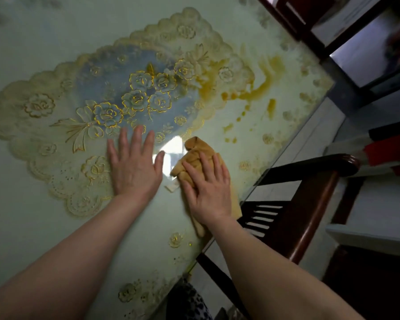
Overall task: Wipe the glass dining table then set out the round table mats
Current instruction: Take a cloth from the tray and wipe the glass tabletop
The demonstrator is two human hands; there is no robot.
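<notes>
**Cloth on the glass, spill beyond it**

The right hand [207,192] lies flat with straight fingers pressing a crumpled tan cloth [194,158] onto the glass table [32,227], near its right edge. The left hand [134,167] rests beside it, fingers spread, palm down on the glass. Yellow-orange smears [261,88] streak the surface further off, well apart from the cloth. A scalloped lace cover with gold roses [134,98] seems to sit under the glass. A dark wooden chair [310,204] stands at the table's edge.
</notes>
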